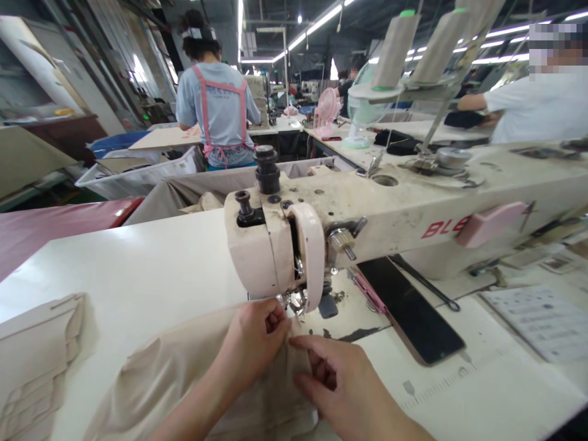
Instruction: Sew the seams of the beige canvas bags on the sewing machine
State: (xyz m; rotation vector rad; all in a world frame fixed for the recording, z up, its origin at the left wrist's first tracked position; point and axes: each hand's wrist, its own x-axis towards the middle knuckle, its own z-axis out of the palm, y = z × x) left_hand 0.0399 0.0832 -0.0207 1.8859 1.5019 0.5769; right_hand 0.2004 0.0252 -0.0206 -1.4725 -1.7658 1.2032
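Observation:
A piece of beige fabric [179, 361] lies on the white table under the head of a sewing machine [257, 251]. My left hand [255, 331] pinches the fabric close to the presser foot [297, 301], its thumb and fingers pressed together. Just to the right, my right hand [342, 380] is curled at the fabric's edge, with the index fingertip near my left thumb. Its thumb rests on the cloth lower down. The needle itself is hard to make out behind the pale guard [310, 257].
A stack of beige pieces [41, 361] lies at the left. Right of the machine head are a smartphone [413, 312], pink-handled snips [370, 294] and a black rod [427, 285]. Thread cones [395, 52] stand above. A co-worker in a pink apron [220, 104] is ahead.

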